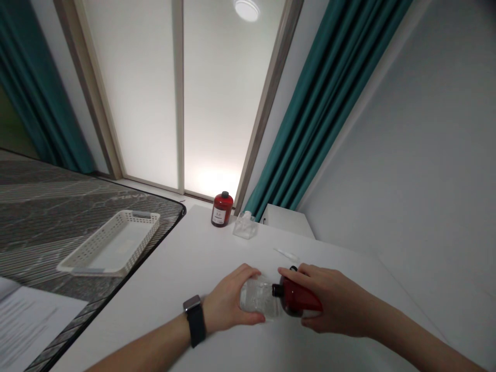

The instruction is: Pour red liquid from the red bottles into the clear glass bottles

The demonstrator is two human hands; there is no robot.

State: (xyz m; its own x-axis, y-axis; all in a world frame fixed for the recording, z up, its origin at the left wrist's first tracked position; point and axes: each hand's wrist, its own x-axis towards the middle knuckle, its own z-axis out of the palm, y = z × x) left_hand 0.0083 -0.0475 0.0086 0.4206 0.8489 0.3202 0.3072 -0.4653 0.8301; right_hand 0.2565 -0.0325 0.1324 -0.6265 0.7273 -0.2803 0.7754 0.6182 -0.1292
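Note:
My left hand (234,299), with a dark watch on its wrist, is wrapped round a clear container (260,298) low over the white table. In my right hand (327,299) is a red bottle (296,296), tipped on its side. Its dark neck points left and meets the right end of the clear container. Whether liquid is flowing I cannot make out. A small black piece (293,268) shows by my right fingertips; it is too small to name. Behind my hands a slim whitish stick-like item (287,254) lies on the table.
Toward the back edge of the white table (186,258) stand another red bottle (221,211) with a black cap and a clear container (245,227) with a whitish top. Left, on a grey patterned surface, sit a white perforated basket (116,243) and printed paper (39,320).

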